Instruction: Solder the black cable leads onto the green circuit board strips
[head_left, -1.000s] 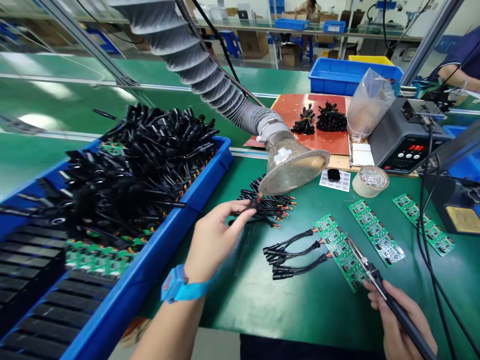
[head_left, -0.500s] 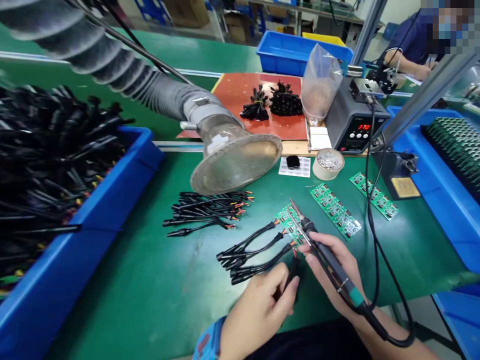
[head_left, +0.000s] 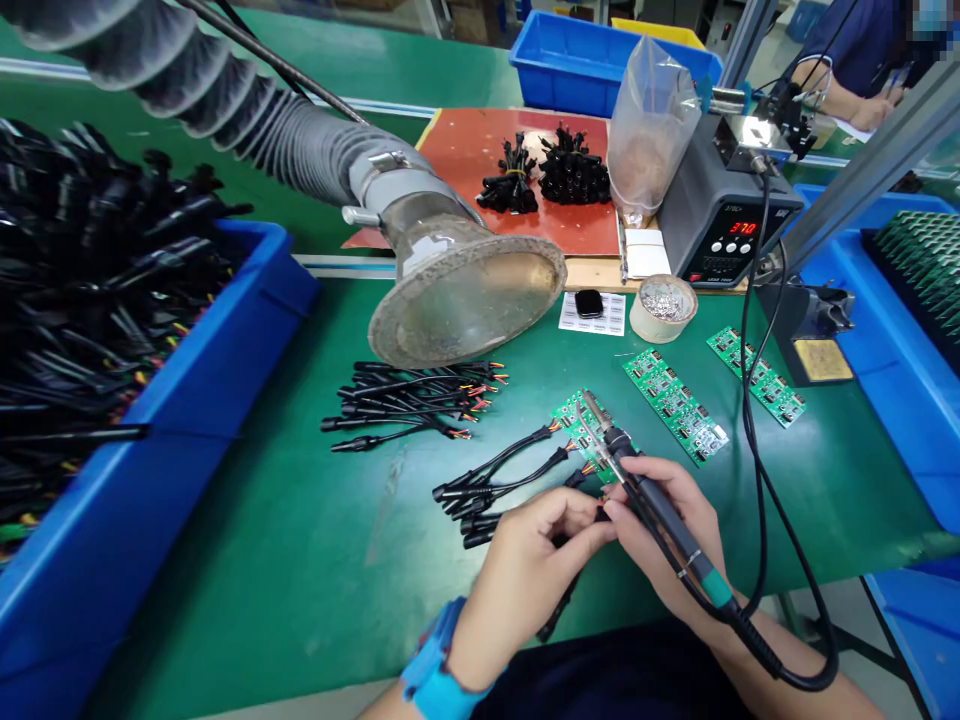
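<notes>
My right hand is closed around a soldering iron with a solder feed tube along its side. The iron's tip lies over a green circuit board that has several black cables joined along its left edge. Between my left hand's thumb and fingers is a black cable; its lower end hangs below the palm. The pinched wire end is mostly hidden, close to the board's near corner and touching my right fingertips.
Loose cables lie under a fume extractor hood. Two more circuit boards are on the right, near a solder station and a small round tub. A blue bin of cables stands left. Another person's hand is at the back right.
My left hand has moved up and right with the cable, bringing its wire end to my right fingertips. The iron stays over the board. The view has shifted slightly.
</notes>
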